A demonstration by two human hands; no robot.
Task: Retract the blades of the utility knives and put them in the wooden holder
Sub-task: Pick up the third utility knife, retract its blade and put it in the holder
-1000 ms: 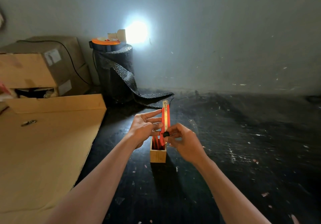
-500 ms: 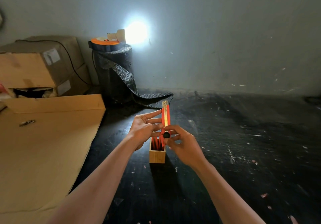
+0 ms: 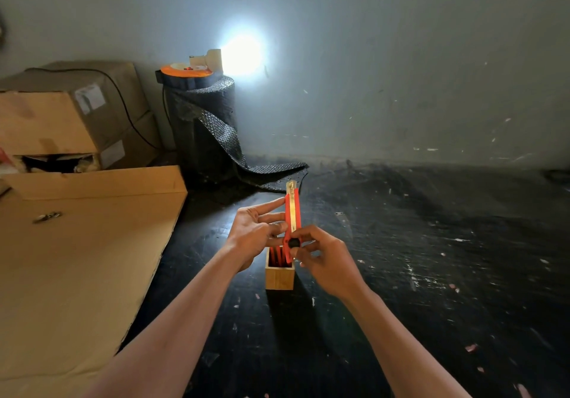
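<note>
A red utility knife [image 3: 292, 212] stands nearly upright above the wooden holder [image 3: 279, 278], its metal tip showing a short way out at the top. My left hand [image 3: 257, 233] steadies the knife's left side, thumb and fingers spread along it. My right hand [image 3: 320, 257] pinches the lower part of the knife, fingers around the black slider knob [image 3: 293, 243]. The knife's bottom end dips just into the holder's opening. Other red knives [image 3: 276, 255] stand inside the holder.
A large flat cardboard sheet [image 3: 80, 262] covers the floor at the left, with a small metal object [image 3: 47, 217] lying on it. Cardboard boxes [image 3: 61, 113] stand behind it. A black bubble-wrap roll [image 3: 203, 132] topped by an orange reel stands by the wall. The floor is dark.
My right hand slid slightly up the knife and back to the slider knob. The knife stays upright over the holder, almost unmoved.
</note>
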